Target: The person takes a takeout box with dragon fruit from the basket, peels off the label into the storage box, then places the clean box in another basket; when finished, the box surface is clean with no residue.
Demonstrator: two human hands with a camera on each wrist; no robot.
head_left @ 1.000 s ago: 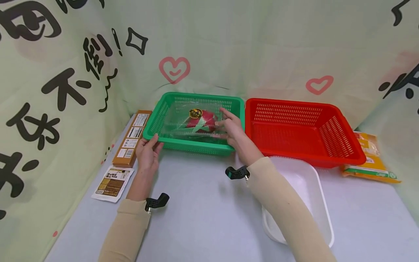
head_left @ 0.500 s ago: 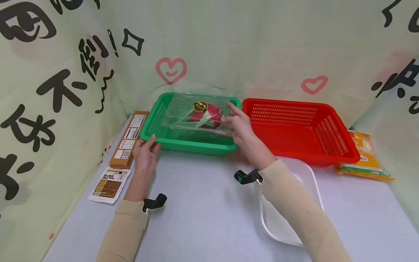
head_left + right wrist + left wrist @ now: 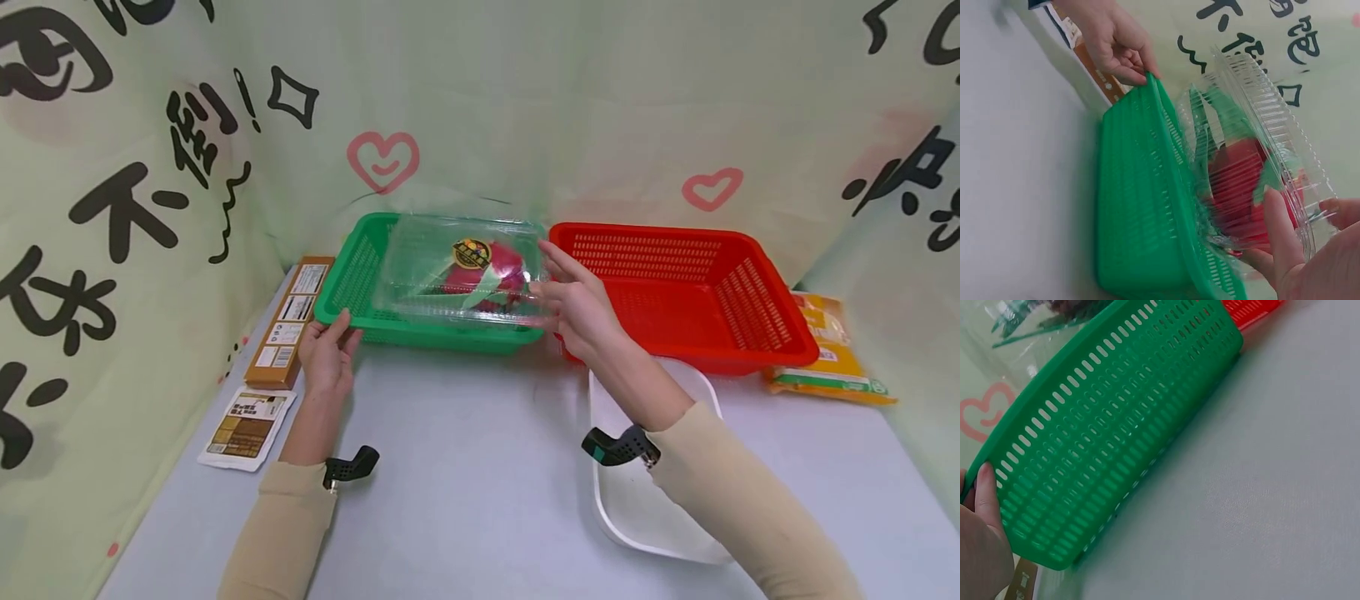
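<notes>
Right hand (image 3: pixel 581 304) gripping right end of clear container (image 3: pixel 461 279), thumb and fingers spanning it. Container holding red-and-green fruit (image 3: pixel 504 271), hovering over green basket (image 3: pixel 450 335), sitting between hands, farther than left hand. Left hand (image 3: pixel 328 358) pinching basket's near-left rim. Brown box (image 3: pixel 291 323) lying just left of basket; red basket (image 3: pixel 675 300) standing right; white tray (image 3: pixel 652 508) lying nearer, partly under right forearm.
</notes>
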